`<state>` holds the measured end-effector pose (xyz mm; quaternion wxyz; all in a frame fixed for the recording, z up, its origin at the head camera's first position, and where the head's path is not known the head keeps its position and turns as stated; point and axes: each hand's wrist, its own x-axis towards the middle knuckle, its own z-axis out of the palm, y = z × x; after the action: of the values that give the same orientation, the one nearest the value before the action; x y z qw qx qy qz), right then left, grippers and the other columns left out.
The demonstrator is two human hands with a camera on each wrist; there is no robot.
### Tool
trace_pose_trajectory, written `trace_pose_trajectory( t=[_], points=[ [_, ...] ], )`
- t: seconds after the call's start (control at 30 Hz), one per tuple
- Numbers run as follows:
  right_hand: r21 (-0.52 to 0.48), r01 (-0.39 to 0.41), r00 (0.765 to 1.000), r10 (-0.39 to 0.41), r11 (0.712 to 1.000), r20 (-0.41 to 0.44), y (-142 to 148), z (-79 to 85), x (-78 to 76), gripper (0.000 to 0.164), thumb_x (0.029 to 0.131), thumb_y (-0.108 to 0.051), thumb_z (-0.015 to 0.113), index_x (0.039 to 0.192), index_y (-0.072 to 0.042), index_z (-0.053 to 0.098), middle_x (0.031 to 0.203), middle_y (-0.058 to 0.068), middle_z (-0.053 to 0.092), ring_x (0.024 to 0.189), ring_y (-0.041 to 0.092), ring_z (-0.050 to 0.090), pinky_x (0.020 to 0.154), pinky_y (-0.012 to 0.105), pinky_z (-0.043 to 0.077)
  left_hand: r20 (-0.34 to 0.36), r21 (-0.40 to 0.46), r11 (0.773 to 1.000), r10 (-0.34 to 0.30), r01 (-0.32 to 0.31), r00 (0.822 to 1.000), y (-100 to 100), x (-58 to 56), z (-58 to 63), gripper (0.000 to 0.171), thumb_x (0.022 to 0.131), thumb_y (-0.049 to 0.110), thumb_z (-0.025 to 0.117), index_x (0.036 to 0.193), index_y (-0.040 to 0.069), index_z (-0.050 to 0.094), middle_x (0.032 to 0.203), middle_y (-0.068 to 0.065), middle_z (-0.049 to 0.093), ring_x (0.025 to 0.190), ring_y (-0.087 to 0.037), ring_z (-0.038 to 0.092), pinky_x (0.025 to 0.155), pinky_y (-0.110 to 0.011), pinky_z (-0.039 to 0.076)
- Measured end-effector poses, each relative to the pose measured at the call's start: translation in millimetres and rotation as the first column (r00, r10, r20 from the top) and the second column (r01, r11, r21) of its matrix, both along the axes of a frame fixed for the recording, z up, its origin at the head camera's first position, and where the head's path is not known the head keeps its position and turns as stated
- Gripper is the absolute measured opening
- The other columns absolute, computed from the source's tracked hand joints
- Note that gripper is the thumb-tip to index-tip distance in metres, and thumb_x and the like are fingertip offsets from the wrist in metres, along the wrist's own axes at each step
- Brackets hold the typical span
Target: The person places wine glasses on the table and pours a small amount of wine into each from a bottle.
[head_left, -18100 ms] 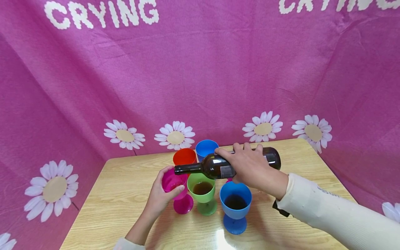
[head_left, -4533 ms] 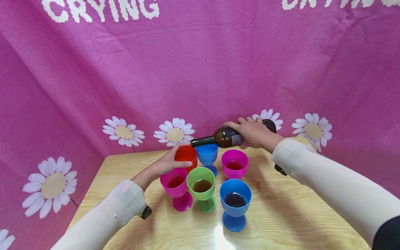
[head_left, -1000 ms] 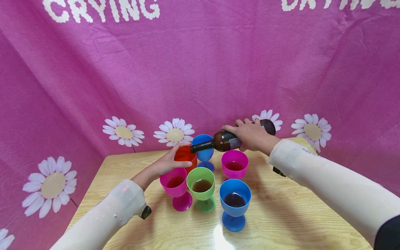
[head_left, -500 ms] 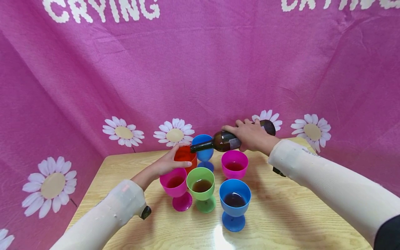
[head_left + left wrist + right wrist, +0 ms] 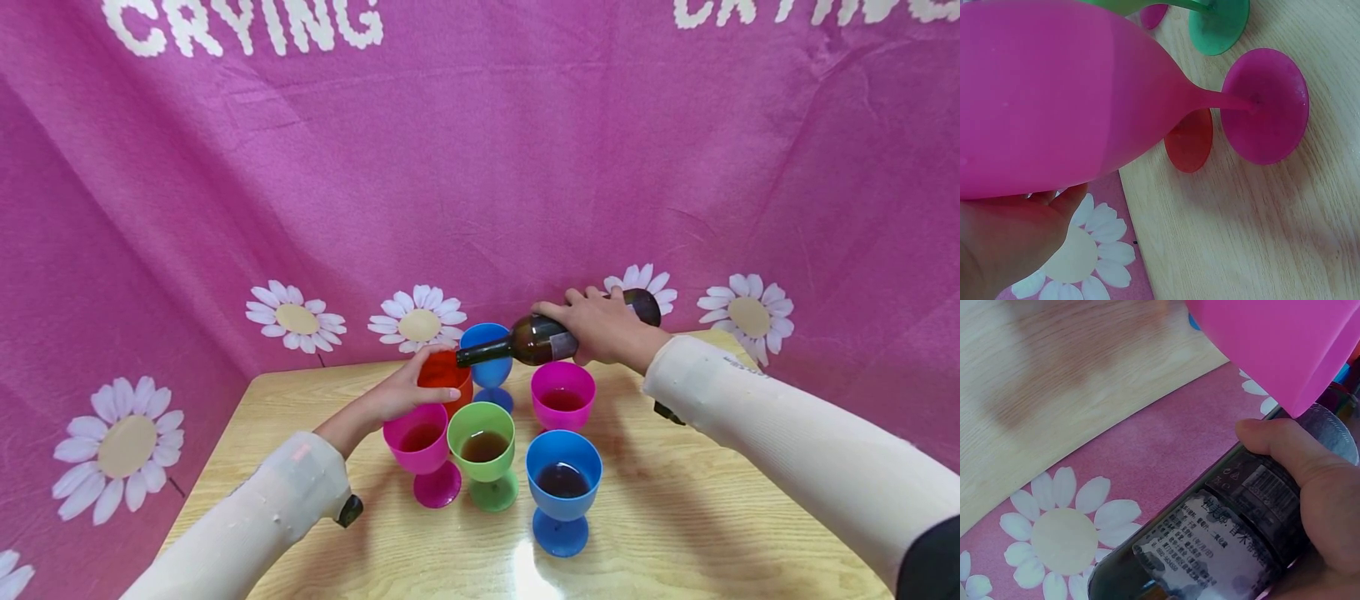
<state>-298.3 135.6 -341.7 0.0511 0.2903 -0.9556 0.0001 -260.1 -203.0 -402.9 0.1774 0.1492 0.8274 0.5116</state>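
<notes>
My right hand (image 5: 603,327) grips a dark glass wine bottle (image 5: 536,340) by its body, tilted with the neck down to the left. Its mouth is over the rim of a red goblet (image 5: 459,390). Around that goblet's bowl curls my left hand (image 5: 401,390), thumb on the near side. In the right wrist view the bottle's printed label (image 5: 1204,550) shows beside the thumb. The red goblet's inside is mostly hidden by the hand and the bottle neck. A pink goblet (image 5: 1054,94) fills much of the left wrist view, in front of the left hand.
Dark liquid sits in the left pink goblet (image 5: 417,454), the green goblet (image 5: 491,473), the near blue goblet (image 5: 564,500) and the right pink goblet (image 5: 562,421). Another blue goblet (image 5: 491,375) stands behind the bottle neck. A pink flowered cloth (image 5: 480,192) hangs behind the wooden table (image 5: 675,517).
Since the oldest frame, both hands have moved from the left pink goblet to the red one, and that pink goblet has gained liquid. Over the last second, almost nothing moved.
</notes>
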Motion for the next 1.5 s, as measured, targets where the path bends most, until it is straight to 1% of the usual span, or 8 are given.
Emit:
trace_pose_trajectory(
  t=[0.43,0.6,0.9,1.23,1.5],
  points=[
    [-0.008,-0.002,1.000,0.002,1.000,-0.003,0.5,0.5,1.5,0.096,0.065,-0.026,0.099,0.149,-0.032,0.050,0.118,0.017,0.061,0.111,0.041,0.057,0.090,0.065,0.044,-0.016,0.002,1.000,-0.017,0.017,1.000,-1.0,-0.3,-0.9,0.074,0.096,0.027,0.074,0.156,0.019,0.032,0.145,-0.014,0.055,0.136,-0.034,0.049,0.114,-0.057,0.039],
    [-0.011,-0.004,1.000,0.004,1.000,-0.009,0.5,0.1,1.6,0.096,0.065,-0.027,0.099,0.148,-0.033,0.051,0.116,0.017,0.061,0.110,0.041,0.058,0.089,0.065,0.044,-0.021,0.007,1.000,-0.022,0.022,1.000,-0.8,0.1,-0.9,0.073,0.096,0.026,0.073,0.156,0.019,0.032,0.146,-0.014,0.054,0.136,-0.034,0.049,0.114,-0.057,0.039],
    [-0.008,-0.004,1.000,0.004,1.000,-0.002,-0.1,0.7,2.3,0.096,0.065,-0.027,0.099,0.148,-0.032,0.050,0.116,0.017,0.061,0.110,0.041,0.058,0.088,0.065,0.045,-0.014,0.013,1.000,-0.026,0.026,1.000,-0.9,0.1,-0.6,0.073,0.096,0.026,0.073,0.156,0.020,0.032,0.147,-0.013,0.053,0.137,-0.034,0.048,0.115,-0.057,0.038],
    [-0.003,0.007,1.000,-0.006,1.000,0.016,-1.1,1.6,2.5,0.097,0.066,-0.027,0.098,0.149,-0.032,0.049,0.117,0.017,0.061,0.111,0.041,0.058,0.090,0.065,0.045,0.002,0.009,1.000,-0.006,0.006,1.000,0.3,0.0,0.0,0.074,0.094,0.025,0.075,0.155,0.024,0.033,0.146,-0.010,0.055,0.136,-0.031,0.049,0.114,-0.056,0.039],
    [-0.006,0.008,1.000,-0.007,1.000,0.021,-1.2,1.8,2.9,0.097,0.066,-0.027,0.098,0.149,-0.033,0.049,0.116,0.017,0.061,0.111,0.041,0.057,0.090,0.065,0.045,-0.009,0.010,1.000,-0.012,0.012,1.000,0.2,0.3,0.0,0.075,0.095,0.025,0.075,0.156,0.021,0.031,0.147,-0.011,0.054,0.137,-0.033,0.049,0.116,-0.056,0.038]
  ],
)
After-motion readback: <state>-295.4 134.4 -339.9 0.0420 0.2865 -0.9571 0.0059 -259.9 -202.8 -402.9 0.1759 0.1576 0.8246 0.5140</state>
